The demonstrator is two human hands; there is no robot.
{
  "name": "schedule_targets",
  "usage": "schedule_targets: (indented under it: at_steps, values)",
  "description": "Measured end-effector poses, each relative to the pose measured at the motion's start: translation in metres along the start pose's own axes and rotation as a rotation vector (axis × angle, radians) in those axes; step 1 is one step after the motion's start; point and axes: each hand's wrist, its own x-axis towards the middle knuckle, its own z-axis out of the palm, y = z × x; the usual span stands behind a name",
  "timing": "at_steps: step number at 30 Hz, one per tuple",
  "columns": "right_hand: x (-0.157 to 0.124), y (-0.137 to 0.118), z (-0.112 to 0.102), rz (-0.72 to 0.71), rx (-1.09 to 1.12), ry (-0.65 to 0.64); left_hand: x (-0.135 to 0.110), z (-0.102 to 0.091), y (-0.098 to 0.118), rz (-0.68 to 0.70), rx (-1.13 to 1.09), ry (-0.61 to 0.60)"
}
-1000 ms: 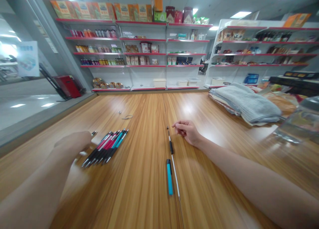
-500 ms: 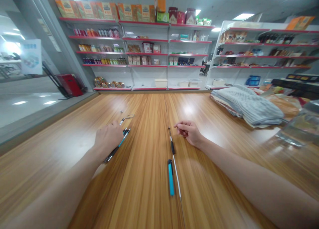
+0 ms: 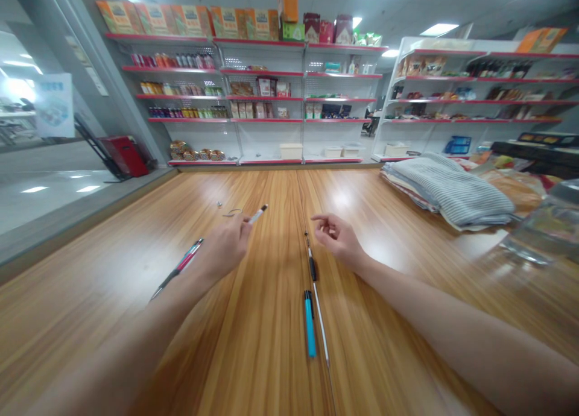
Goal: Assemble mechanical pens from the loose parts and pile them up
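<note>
My left hand (image 3: pixel 226 241) is closed on a slim white pen-like stick (image 3: pixel 259 214) whose dark end points to the far right. Under and beside my left forearm lie pens (image 3: pixel 183 262), one with a red part. My right hand (image 3: pixel 337 240) hovers over the table at the right, forefinger stretched and the other fingers loosely curled, with nothing in it. Just left of it, a thin white rod with a black grip (image 3: pixel 313 268) lies lengthwise along a table seam. Beside this rod is a turquoise pen barrel (image 3: pixel 310 328) with a black top.
A thin loop (image 3: pixel 233 213) and a small shiny piece (image 3: pixel 219 204) lie beyond my left hand on the wooden table (image 3: pixel 266 343). Folded striped cloths (image 3: pixel 452 187) and a clear water container (image 3: pixel 543 229) stand at the right. Stocked shelves (image 3: pixel 262 72) line the back.
My left hand has moved right and away from the pens, bringing the white stick with it. My right forefinger has stretched out; the turquoise barrel and the rod stay put.
</note>
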Motion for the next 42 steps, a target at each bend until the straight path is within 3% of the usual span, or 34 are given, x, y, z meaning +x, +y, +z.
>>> schedule_targets:
  at_steps: [2, 4, 6, 8, 12, 19, 26, 30, 33, 36, 42]
  values:
    - [-0.003, -0.01, 0.005, -0.218, -0.231, 0.033, -0.009, 0.01, 0.028, -0.027, -0.531, -0.237]
    - [-0.004, -0.016, 0.008, -0.395, -0.381, -0.036, -0.02, 0.022, 0.048, -0.063, -0.932, -0.511]
    - [-0.005, -0.017, 0.01, -0.511, -0.451, -0.17, -0.029, 0.032, 0.057, -0.135, -1.15, -0.61]
    - [-0.005, -0.014, 0.01, -0.558, -0.481, -0.258, -0.033, 0.038, 0.056, -0.214, -1.267, -0.623]
    - [-0.003, -0.006, 0.007, -0.523, -0.53, -0.243, -0.03, 0.037, 0.042, -0.342, -1.444, -0.608]
    - [-0.003, -0.006, 0.008, -0.416, -0.596, -0.198, -0.026, 0.042, 0.031, -0.318, -1.663, -0.467]
    - [-0.005, -0.01, 0.014, -0.408, -0.557, -0.18, -0.018, 0.046, 0.023, -0.338, -1.648, -0.084]
    - [-0.006, -0.017, 0.014, -0.403, -0.526, -0.146, -0.023, 0.043, 0.028, -0.171, -1.234, 0.064]
    - [-0.006, -0.021, 0.013, -0.447, -0.509, -0.165, -0.03, 0.042, 0.037, 0.023, -0.724, 0.037]
    - [-0.006, -0.019, 0.014, -0.504, -0.518, -0.238, -0.034, 0.04, 0.045, 0.217, -0.431, -0.082]
    - [-0.007, -0.014, 0.012, -0.549, -0.562, -0.321, -0.037, 0.038, 0.048, 0.151, -0.321, -0.127]
